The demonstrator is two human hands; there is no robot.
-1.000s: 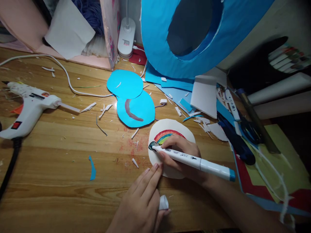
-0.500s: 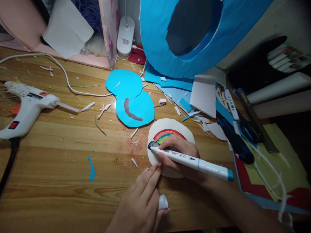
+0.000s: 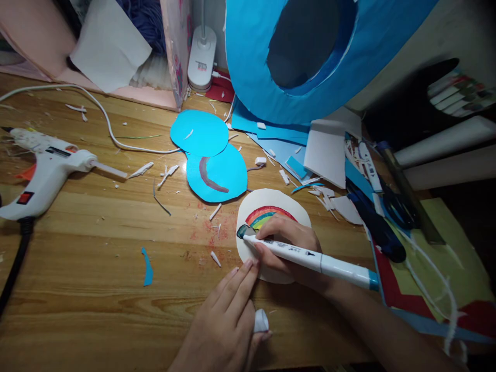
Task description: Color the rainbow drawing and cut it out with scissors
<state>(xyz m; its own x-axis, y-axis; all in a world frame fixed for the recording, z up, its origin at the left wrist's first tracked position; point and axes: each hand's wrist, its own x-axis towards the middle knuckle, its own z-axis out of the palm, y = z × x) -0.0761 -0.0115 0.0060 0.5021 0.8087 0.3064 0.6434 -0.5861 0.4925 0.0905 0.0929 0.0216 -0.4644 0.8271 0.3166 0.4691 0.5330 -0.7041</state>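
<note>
My right hand grips a white marker with a teal end. Its tip touches a dark green-grey patch at the left of a rounded cream paper cutout. A rainbow in red, orange, teal and yellow-green is coloured on that paper, partly covered by my right hand. My left hand lies with its fingertips at the paper's lower left edge. Between its thumb and fingers sits a white marker cap. Just above the paper are two overlapping bright blue rounded cutouts, the lower one bearing a purple-brown curve.
A glue gun lies at the left with its black cord. White scraps litter the wooden table. A large blue ring-shaped piece stands at the back beside a white lamp base. Scissors and coloured sheets lie right.
The marker has shifted very slightly, its tip still on the dark patch. The whole view has moved a little; both hands keep their holds.
</note>
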